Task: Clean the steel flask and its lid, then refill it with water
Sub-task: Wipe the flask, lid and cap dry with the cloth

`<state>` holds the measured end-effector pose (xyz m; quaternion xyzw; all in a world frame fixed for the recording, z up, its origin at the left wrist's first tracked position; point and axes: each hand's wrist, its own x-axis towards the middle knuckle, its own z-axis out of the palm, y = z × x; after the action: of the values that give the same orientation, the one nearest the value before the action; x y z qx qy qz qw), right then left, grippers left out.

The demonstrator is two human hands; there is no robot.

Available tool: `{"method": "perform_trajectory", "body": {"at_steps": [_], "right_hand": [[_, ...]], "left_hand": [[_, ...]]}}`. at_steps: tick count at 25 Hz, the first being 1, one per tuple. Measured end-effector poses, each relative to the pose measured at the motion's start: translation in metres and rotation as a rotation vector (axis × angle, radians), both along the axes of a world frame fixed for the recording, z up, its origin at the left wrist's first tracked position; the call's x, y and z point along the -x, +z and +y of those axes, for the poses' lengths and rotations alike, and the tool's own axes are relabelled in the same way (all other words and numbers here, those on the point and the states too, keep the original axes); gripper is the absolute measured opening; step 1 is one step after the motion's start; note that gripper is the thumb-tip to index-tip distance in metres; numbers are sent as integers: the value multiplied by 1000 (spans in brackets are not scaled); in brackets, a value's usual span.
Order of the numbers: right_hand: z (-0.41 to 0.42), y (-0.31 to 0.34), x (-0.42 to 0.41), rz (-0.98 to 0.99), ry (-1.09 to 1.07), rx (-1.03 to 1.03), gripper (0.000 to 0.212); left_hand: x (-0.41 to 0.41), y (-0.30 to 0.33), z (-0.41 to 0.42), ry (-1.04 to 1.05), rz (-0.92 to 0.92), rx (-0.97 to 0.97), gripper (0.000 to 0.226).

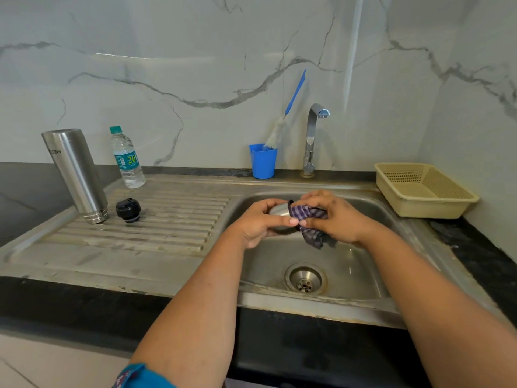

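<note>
Over the basin of the stainless steel sink (349,278), the person holds a small steel cup-shaped lid (279,212) on its side, its long axis running left to right between the two hands. The left hand (261,224) curls around the lid's closed end, thumb on top and fingers beneath. The right hand (333,217) is clamped on a purple checked cloth (312,226), bunched against the lid's open end, with a loose corner hanging down toward the drain. The hands sit close together, nearly touching across the lid.

The tall brushed-steel flask (77,175) stands upside down, mouth on the ribbed draining board well left of the sink basin, leaning slightly in this wide view. Just to its right, also left of the basin, lies the black screw stopper (128,210). Behind them, a clear plastic water bottle with a green cap (127,158) stands upright.

I judge this to be the wiping of the lid, with refilling yet to come. Whatever follows turns on that leftward reach: the flask, stopper and bottle all lie to the left of the basin, so the left hand is plainly nearer to them, while the right hand is busy with the cloth.
</note>
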<state>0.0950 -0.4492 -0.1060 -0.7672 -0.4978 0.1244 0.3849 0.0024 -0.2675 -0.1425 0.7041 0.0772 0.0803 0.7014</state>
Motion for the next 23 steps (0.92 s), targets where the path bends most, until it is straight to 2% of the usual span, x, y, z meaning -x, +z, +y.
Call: {"method": "perform_trajectory", "body": {"at_steps": [3,4,6,8,9,11,12,13,14,15,17,18,19,20,22,23], "right_hand": [[2,-8,3,53,-123,-104,40],[4,-8,4,-3,-196,-166,44],[11,-4,5,-232,-242,-343,44],[18,-2,7,-466,-116,-420,33],[21,-3,7,-572,-61,-383,28],[26,-11,4,-693,-51,-305,25],[28,-18,3,-655,-104,-314,22],[29,-22,5,-531,-194,-351,15],[29,-22,8,-311,-296,-391,9],[28,-19,9,46,-363,-426,8],[24,-11,12,912,-287,-467,8],[21,-9,13,1091,-255,-454,10],[20,-10,10,1063,-261,-431,12],[18,-12,9,848,-306,-403,13],[16,-17,7,110,-397,-379,23],[17,-20,5,-176,-349,-417,28]], "left_hand": [[-2,5,-6,92,-12,-84,50],[-3,6,-9,124,-38,-49,46],[-5,10,-14,167,-95,178,32],[-5,13,-11,161,-91,393,27],[-4,15,-10,161,-38,446,32],[-4,14,-10,176,63,421,40],[-6,13,-10,186,69,357,38],[-8,12,-10,189,44,293,33],[-8,14,-13,174,-3,245,28],[-8,16,-14,146,-60,216,26],[-8,17,-13,61,-160,164,37],[-7,16,-12,16,-186,138,44],[-8,13,-10,-18,-186,131,50],[-9,10,-8,-30,-159,142,56],[-9,8,-8,11,-8,143,83],[-9,9,-9,52,91,115,95]]}}
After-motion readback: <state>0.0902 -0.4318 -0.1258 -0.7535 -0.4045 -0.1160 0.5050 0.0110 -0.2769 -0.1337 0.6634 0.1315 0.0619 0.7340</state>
